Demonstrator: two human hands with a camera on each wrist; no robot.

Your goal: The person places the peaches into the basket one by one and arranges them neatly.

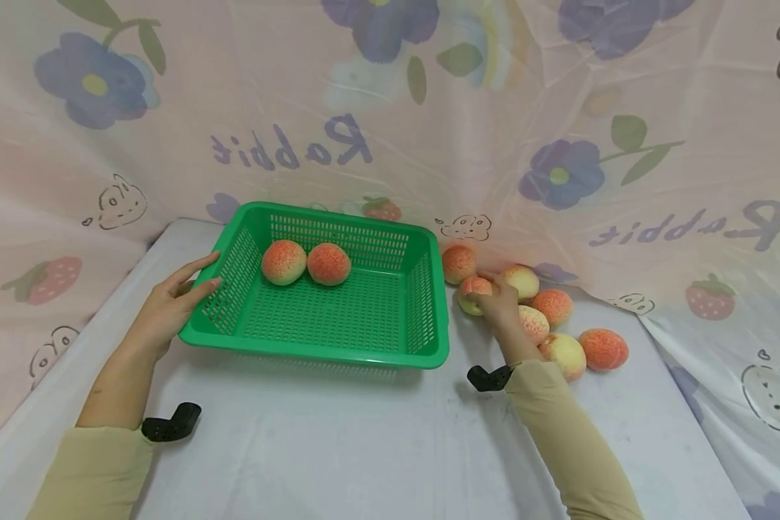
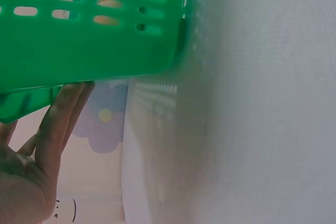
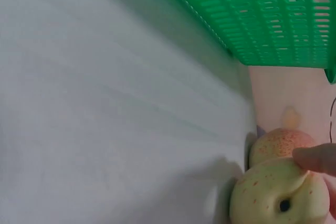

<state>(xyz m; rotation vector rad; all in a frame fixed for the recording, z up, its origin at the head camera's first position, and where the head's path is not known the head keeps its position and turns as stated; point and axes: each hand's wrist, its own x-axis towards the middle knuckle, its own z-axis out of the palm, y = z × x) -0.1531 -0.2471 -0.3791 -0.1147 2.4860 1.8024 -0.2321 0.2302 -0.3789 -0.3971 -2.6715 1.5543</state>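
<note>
A green plastic basket (image 1: 312, 357) with slotted walls stands on the white-covered table. Two red-and-yellow peaches, a left peach (image 1: 284, 263) and a right peach (image 1: 328, 264), lie inside by its back wall. My left hand (image 1: 165, 312) holds the basket's left rim; in the left wrist view its long fingers (image 2: 54, 129) lie against the outside. Just right of the basket, my right hand (image 1: 502, 307) grips a yellowish peach (image 3: 260, 195) with thumb and fingers. Behind that one sits a redder peach (image 1: 458, 263). The right wrist view cuts off most of the hand.
Several more peaches lie around and beyond my right wrist, among them a pale peach (image 1: 564, 354) and a red peach (image 1: 603, 349) farthest right. A printed cloth (image 1: 403, 173) hangs behind the table (image 1: 338, 448). Black wrist mounts (image 1: 172, 422) stick out from both forearms.
</note>
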